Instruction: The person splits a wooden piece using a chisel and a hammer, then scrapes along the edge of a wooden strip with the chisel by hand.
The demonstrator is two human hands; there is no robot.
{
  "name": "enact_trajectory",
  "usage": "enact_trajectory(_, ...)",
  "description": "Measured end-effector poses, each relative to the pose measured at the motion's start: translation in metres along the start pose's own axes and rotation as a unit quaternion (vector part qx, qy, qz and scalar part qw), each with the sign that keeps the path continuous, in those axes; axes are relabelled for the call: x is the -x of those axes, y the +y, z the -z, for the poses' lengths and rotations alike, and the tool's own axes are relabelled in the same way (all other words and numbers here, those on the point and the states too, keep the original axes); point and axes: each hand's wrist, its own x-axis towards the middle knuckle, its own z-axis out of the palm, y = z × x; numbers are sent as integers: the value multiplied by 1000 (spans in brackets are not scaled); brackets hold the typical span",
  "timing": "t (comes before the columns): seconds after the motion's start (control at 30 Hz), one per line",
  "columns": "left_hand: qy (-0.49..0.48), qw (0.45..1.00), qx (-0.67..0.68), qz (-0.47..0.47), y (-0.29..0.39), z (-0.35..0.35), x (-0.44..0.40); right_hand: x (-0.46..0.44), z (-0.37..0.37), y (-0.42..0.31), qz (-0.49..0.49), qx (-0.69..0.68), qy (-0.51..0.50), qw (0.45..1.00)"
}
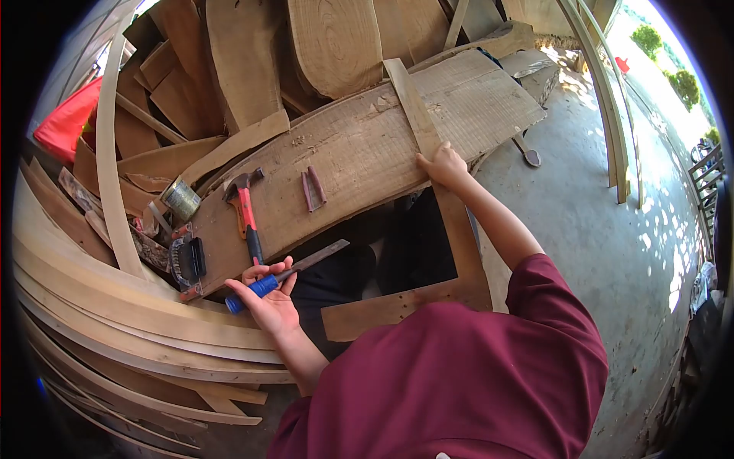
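Note:
My left hand (267, 298) is wrapped loosely round the blue handle of a chisel (321, 255), whose metal blade points up and to the right. My right hand (445, 166) grips a narrow wooden strip (413, 103) that lies across a wide, rough plank (352, 161). The strip joins a wooden frame piece (465, 252) running down beside my body. On the plank, a red and black hammer (246, 210) rests close to my left hand. Pincers with reddish handles (313, 190) lie near the plank's middle.
A tin can (182, 200) and a black-handled tool (188, 258) are at the plank's left end. Long curved strips (138, 314) are stacked at the left. Boards (335, 42) lean behind the plank. Upright strips (604, 99) stand at the right over concrete floor (581, 252).

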Motion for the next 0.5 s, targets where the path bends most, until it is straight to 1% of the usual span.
enact_trajectory(0.03,0,1000,-2,2,-1,-1,0,2,0,0,-2,0,-2,1000)
enact_trajectory(0.1,0,1000,-5,12,-3,-3,1,7,0,-4,11,88,-15,996)
enact_trajectory(0.13,1,1000,-7,15,-4,-5,1,7,-1,-6,8,89,-17,996)
enact_trajectory(0.2,-7,1000,-11,23,-7,-7,2,8,2,-9,9,195,7,981)
enact_trajectory(0.3,-11,999,-11,40,-13,-10,4,23,19,-7,33,221,-12,975)
enact_trajectory(0.33,-9,999,-11,42,-17,-11,5,33,26,-4,33,222,-14,974)
enact_trajectory(0.4,-14,998,-16,53,-26,-14,8,57,37,10,29,168,30,985)
enact_trajectory(0.43,-13,998,-16,57,-31,-17,10,68,37,20,27,171,28,985)
enact_trajectory(0.5,-15,997,-10,69,-42,-21,13,89,36,44,-6,116,12,993)
